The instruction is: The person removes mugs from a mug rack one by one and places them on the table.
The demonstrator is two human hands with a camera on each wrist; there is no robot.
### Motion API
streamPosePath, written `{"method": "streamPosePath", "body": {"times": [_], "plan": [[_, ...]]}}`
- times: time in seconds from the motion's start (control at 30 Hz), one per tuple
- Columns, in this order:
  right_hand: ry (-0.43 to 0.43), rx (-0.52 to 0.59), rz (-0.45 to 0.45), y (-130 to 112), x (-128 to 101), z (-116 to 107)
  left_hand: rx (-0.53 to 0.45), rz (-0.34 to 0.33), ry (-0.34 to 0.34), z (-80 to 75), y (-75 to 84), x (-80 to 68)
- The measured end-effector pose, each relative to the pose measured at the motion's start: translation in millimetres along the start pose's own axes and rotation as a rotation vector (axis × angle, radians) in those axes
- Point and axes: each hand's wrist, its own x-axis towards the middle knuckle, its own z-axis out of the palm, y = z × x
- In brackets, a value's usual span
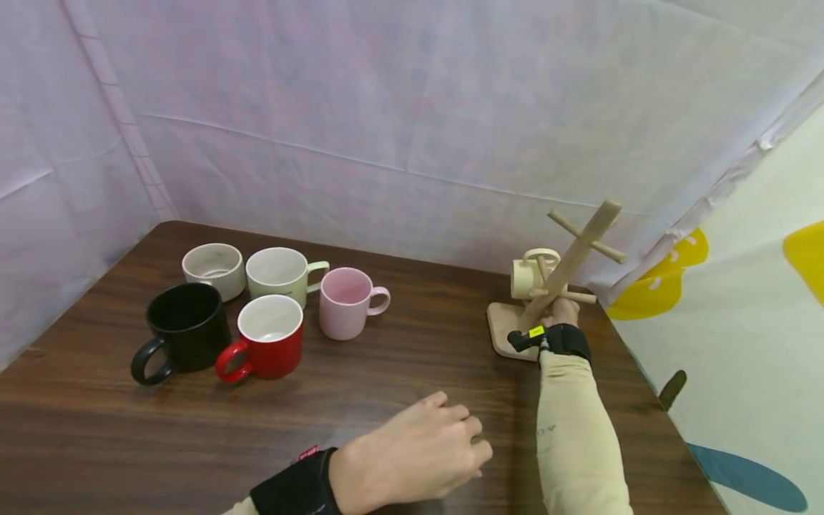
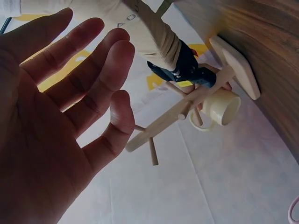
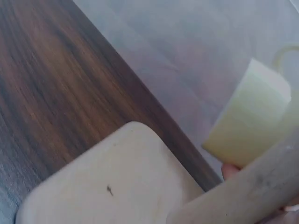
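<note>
A cream mug [image 1: 526, 279] lies on its side at the wooden mug tree [image 1: 569, 261], its handle loop uppermost and overlapping a lower peg. My right hand [image 1: 561, 312] reaches around the tree's post and holds the mug; most of its fingers are hidden behind the post. In the right wrist view, one fingertip [image 3: 230, 171] shows against the cream mug's underside [image 3: 254, 116]. My left hand [image 1: 418, 450] hovers over the front of the table, holding nothing, its fingers loosely bent and spread in the left wrist view.
On the left of the brown table [image 1: 412, 379] stand a black mug [image 1: 189, 329], a red mug [image 1: 273, 347], a pink mug [image 1: 344, 307], a white mug with a pale green handle [image 1: 277, 275] and a grey-white cup [image 1: 212, 268]. A white cloth wall [image 1: 386, 107] rises behind.
</note>
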Motion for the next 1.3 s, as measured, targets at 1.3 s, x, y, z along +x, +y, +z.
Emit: {"method": "streamPosePath", "body": {"times": [1.3], "plan": [[0.594,-0.354,-0.495,2.0,-16.1,-20.7,0.033,-0.01,0.022,3.1,4.1,-3.8]]}}
